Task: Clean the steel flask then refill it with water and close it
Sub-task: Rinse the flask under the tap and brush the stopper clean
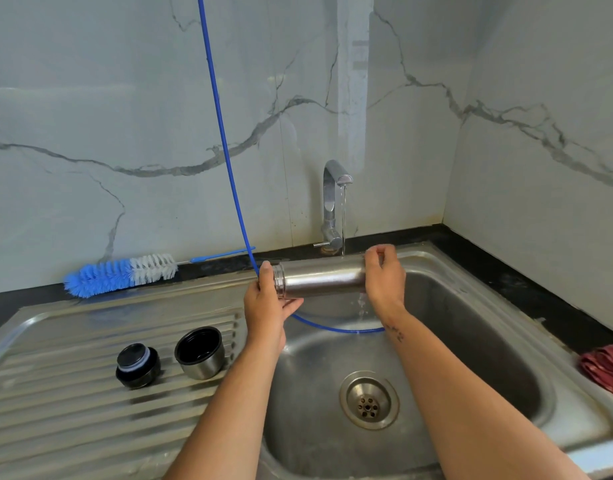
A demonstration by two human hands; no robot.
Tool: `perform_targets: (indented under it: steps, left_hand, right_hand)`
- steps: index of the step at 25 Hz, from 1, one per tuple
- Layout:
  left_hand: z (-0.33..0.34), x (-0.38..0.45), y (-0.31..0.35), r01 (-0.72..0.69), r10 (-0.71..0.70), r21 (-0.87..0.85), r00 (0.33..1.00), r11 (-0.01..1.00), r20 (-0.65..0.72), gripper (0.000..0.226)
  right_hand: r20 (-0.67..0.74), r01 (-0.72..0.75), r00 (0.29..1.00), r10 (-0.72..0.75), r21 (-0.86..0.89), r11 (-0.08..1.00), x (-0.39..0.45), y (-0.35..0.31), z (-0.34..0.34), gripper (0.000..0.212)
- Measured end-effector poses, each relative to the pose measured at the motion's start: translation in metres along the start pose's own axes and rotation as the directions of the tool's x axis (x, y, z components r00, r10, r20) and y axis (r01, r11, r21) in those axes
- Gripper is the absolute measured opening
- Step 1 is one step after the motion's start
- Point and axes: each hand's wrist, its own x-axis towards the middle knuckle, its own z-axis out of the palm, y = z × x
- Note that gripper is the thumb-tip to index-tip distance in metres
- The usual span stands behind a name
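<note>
I hold the steel flask [320, 278] level over the sink basin [471, 341], its open threaded mouth pointing left. My left hand [267, 303] covers the mouth, palm against it and thumb under the neck. My right hand [384, 280] grips the base end. Water runs from the tap [334, 206] just behind the flask. The flask's black stopper [138, 365] and its steel cup lid [200, 352] stand on the ribbed drainboard [73, 403].
A blue and white bottle brush [120, 273] lies on the dark counter behind the drainboard. A thin blue hose [225, 143] hangs from above and loops into the basin. A red cloth [606, 370] sits at the right edge. The drain [368, 400] is open.
</note>
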Motion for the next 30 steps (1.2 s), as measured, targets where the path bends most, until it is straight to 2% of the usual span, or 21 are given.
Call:
perform_targets:
  steps: [1, 3, 4, 6, 7, 8, 10, 13, 14, 16, 17, 18, 20, 23, 25, 26, 27, 28, 30]
  left_hand:
    - [0.000, -0.001, -0.001, 0.019, -0.019, 0.000, 1.000, 1.000, 0.012, 0.028]
    - [0.000, -0.001, -0.002, 0.005, -0.006, 0.009, 1.000, 1.000, 0.029, 0.031]
    - [0.000, 0.000, -0.004, -0.017, 0.016, 0.027, 0.999, 1.000, 0.039, 0.031]
    - [0.001, 0.000, -0.009, -0.064, 0.058, 0.083, 0.996, 0.995, 0.069, 0.030]
    - [0.002, -0.001, -0.010, -0.080, 0.070, 0.112, 0.993, 0.990, 0.091, 0.030]
    - [0.003, -0.003, -0.012, -0.091, 0.075, 0.136, 0.991, 0.987, 0.113, 0.028]
    - [0.005, -0.008, -0.012, -0.114, 0.093, 0.154, 0.986, 0.981, 0.135, 0.029]
    - [0.003, -0.010, -0.006, -0.161, 0.147, 0.127, 0.983, 0.979, 0.115, 0.029]
    - [0.001, -0.008, -0.004, -0.184, 0.172, 0.116, 0.979, 0.976, 0.106, 0.029]
    - [-0.003, -0.006, 0.000, -0.221, 0.212, 0.102, 0.973, 0.970, 0.093, 0.027]
    - [-0.003, -0.006, 0.001, -0.232, 0.224, 0.096, 0.970, 0.968, 0.093, 0.026]
    - [-0.002, -0.007, 0.001, -0.234, 0.224, 0.098, 0.970, 0.967, 0.098, 0.023]
    - [0.002, -0.012, -0.001, -0.246, 0.231, 0.119, 0.965, 0.962, 0.125, 0.010]
    - [0.006, -0.016, -0.004, -0.264, 0.250, 0.102, 0.959, 0.959, 0.133, 0.006]
    - [0.003, -0.014, -0.002, -0.262, 0.255, 0.077, 0.963, 0.962, 0.089, 0.010]
    - [0.001, -0.013, -0.001, -0.262, 0.259, 0.072, 0.964, 0.962, 0.059, 0.012]
    - [-0.001, -0.011, 0.001, -0.262, 0.261, 0.070, 0.965, 0.962, 0.025, 0.014]
    - [-0.001, -0.011, 0.001, -0.256, 0.257, 0.069, 0.966, 0.964, -0.007, 0.015]
    - [0.000, -0.010, -0.001, -0.226, 0.229, 0.045, 0.972, 0.973, -0.061, 0.019]
  right_hand:
    - [-0.035, 0.063, 0.997, -0.064, -0.023, 0.998, 0.000, 0.002, -0.001, 0.012]
    - [-0.023, 0.089, 0.995, -0.092, -0.111, 0.990, 0.000, 0.008, -0.001, 0.023]
    - [0.003, 0.090, 0.996, -0.093, -0.264, 0.960, -0.001, 0.011, 0.002, 0.032]
    - [0.095, 0.166, 0.986, -0.136, -0.589, 0.791, -0.007, 0.010, 0.014, 0.047]
    - [0.176, 0.241, 0.970, -0.166, -0.652, 0.719, -0.013, 0.003, 0.024, 0.051]
    - [0.267, 0.335, 0.941, -0.209, -0.640, 0.691, -0.020, -0.008, 0.033, 0.053]
    - [0.417, 0.515, 0.848, -0.329, -0.498, 0.697, -0.033, -0.026, 0.048, 0.052]
    - [0.503, 0.688, 0.709, -0.494, -0.343, 0.639, -0.032, -0.022, 0.041, 0.052]
    - [0.504, 0.676, 0.720, -0.477, -0.351, 0.648, -0.026, -0.014, 0.032, 0.052]
    - [0.430, 0.476, 0.860, -0.273, -0.487, 0.732, -0.015, 0.000, 0.010, 0.054]
    - [0.374, 0.357, 0.914, -0.155, -0.562, 0.746, -0.011, 0.005, 0.001, 0.055]
    - [0.336, 0.293, 0.937, -0.094, -0.610, 0.737, -0.010, 0.007, -0.001, 0.058]
    - [0.340, 0.324, 0.931, -0.132, -0.604, 0.728, -0.017, -0.006, 0.012, 0.059]
    - [0.422, 0.532, 0.832, -0.360, -0.425, 0.733, -0.037, -0.032, 0.040, 0.055]
    - [0.435, 0.612, 0.783, -0.445, -0.407, 0.678, -0.034, -0.027, 0.040, 0.054]
    - [0.439, 0.602, 0.791, -0.427, -0.429, 0.674, -0.028, -0.018, 0.033, 0.053]
    - [0.419, 0.540, 0.832, -0.362, -0.466, 0.701, -0.021, -0.008, 0.024, 0.051]
    - [0.375, 0.440, 0.886, -0.274, -0.493, 0.751, -0.014, 0.002, 0.016, 0.049]
    - [0.281, 0.211, 0.955, -0.100, -0.399, 0.892, -0.002, 0.010, 0.005, 0.044]
